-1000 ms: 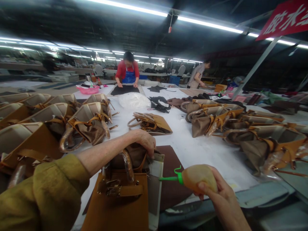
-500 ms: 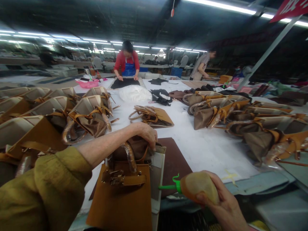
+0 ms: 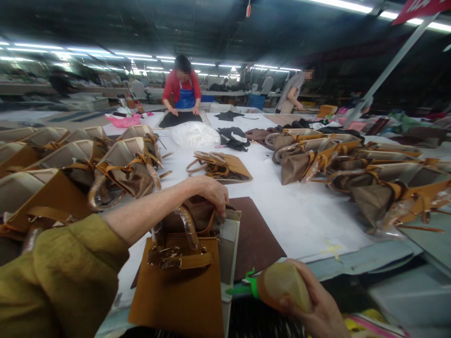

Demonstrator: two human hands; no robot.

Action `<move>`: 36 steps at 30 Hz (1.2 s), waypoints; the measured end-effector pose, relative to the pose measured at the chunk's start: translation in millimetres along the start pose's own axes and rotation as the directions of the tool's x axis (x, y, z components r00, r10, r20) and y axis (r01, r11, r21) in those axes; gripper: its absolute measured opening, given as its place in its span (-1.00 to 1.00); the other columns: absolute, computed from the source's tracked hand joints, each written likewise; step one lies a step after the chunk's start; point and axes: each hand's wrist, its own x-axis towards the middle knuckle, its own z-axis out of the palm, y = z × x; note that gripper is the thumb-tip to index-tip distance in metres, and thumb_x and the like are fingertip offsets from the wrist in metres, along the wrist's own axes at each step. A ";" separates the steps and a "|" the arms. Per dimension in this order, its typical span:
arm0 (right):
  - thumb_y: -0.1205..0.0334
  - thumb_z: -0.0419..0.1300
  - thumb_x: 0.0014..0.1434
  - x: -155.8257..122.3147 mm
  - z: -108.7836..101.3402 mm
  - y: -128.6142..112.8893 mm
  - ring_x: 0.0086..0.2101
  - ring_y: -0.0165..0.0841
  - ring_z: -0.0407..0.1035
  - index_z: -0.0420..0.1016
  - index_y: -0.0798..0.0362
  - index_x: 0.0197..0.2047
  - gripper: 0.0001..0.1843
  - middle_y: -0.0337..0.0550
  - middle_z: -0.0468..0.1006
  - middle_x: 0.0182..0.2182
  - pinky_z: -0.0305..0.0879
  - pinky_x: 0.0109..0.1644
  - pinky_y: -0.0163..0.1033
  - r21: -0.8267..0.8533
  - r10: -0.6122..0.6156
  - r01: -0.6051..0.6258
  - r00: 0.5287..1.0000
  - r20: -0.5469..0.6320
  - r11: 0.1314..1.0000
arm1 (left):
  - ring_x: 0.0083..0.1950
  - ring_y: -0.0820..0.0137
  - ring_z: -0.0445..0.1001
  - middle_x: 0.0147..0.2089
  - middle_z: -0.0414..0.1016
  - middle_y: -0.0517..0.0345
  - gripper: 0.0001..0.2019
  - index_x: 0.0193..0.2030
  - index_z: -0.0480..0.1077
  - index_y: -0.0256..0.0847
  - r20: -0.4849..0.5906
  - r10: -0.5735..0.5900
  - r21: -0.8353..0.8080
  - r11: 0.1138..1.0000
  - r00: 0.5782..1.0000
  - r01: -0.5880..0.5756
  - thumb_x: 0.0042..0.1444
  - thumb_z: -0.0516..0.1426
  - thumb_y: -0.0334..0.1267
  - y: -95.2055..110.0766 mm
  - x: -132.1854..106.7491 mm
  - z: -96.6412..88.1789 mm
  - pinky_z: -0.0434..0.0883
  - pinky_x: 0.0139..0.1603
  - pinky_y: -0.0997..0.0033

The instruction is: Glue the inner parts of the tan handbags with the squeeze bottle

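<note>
Tan leather-like panels face the wearer on a bag that stands at the near edge of the white-covered table, its pale side wall turned to the right. The left hand reaches over the bag and holds the top edge of that wall with bent fingers. The right hand is wrapped around a squeeze bottle of amber liquid, its green nozzle pointing left at the wall's edge; whether the tip touches, I cannot tell. A brown sheet lies flat just beyond the bag. Farther off, a flattened bag lies between rows of similar open bags, and a co-worker in red leans over black material.
</note>
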 end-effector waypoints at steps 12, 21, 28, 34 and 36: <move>-0.04 0.26 -0.03 14.1 -3.9 -45.1 -0.50 -0.30 0.30 0.32 0.05 -0.08 -0.49 -0.15 0.50 -0.40 0.23 -0.47 -0.27 0.315 0.044 -0.053 0.998 0.036 0.947 | -0.41 0.37 0.36 -0.40 0.47 0.16 -0.73 -0.28 0.49 -0.24 -0.309 -0.007 0.240 0.967 0.951 0.085 -0.12 0.12 -0.17 37.5 -56.5 -51.3 0.27 -0.41 0.44; -0.07 0.29 -0.09 50.2 -2.8 -52.8 -0.30 -0.18 0.36 0.27 -0.01 -0.04 -0.41 -0.18 0.44 -0.25 0.36 -0.30 -0.24 0.116 -0.140 0.155 0.982 -0.128 0.981 | -0.27 0.15 0.46 -0.29 0.51 -0.08 -0.83 -0.32 0.45 -0.26 -0.570 -0.045 0.292 0.922 0.821 0.253 -0.07 0.11 -0.30 25.6 -17.4 -1.8 0.37 -0.34 0.27; -0.05 0.34 -0.21 75.2 -3.5 -54.3 -0.14 -0.11 0.31 0.25 -0.02 -0.03 -0.33 -0.18 0.43 -0.18 0.28 -0.09 -0.19 -0.044 -0.285 0.282 0.945 -0.162 0.959 | -0.28 0.14 0.47 -0.34 0.51 -0.03 -0.85 -0.40 0.43 -0.23 -0.578 -0.091 0.250 0.926 0.811 0.282 -0.12 0.18 -0.22 12.2 -5.0 1.8 0.39 -0.37 0.28; -0.02 0.28 -0.13 89.0 3.7 -59.6 -0.09 -0.10 0.29 0.24 -0.01 -0.03 -0.40 -0.15 0.40 -0.12 0.21 -0.01 -0.14 -0.133 -0.393 0.376 0.908 -0.144 0.917 | -0.27 0.11 0.48 -0.33 0.51 -0.07 -0.85 -0.35 0.44 -0.26 -0.580 -0.070 0.263 0.927 0.812 0.268 -0.08 0.13 -0.27 14.4 -3.9 4.5 0.41 -0.36 0.24; -0.01 0.26 -0.08 89.8 5.7 -55.9 -0.09 -0.12 0.29 0.23 0.00 -0.02 -0.42 -0.14 0.40 -0.11 0.22 -0.03 -0.15 -0.154 -0.399 0.381 0.910 -0.112 0.912 | -0.28 0.12 0.48 -0.34 0.50 -0.07 -0.88 -0.38 0.44 -0.26 -0.580 -0.069 0.266 0.926 0.811 0.269 -0.09 0.12 -0.31 14.7 -5.3 6.2 0.41 -0.35 0.24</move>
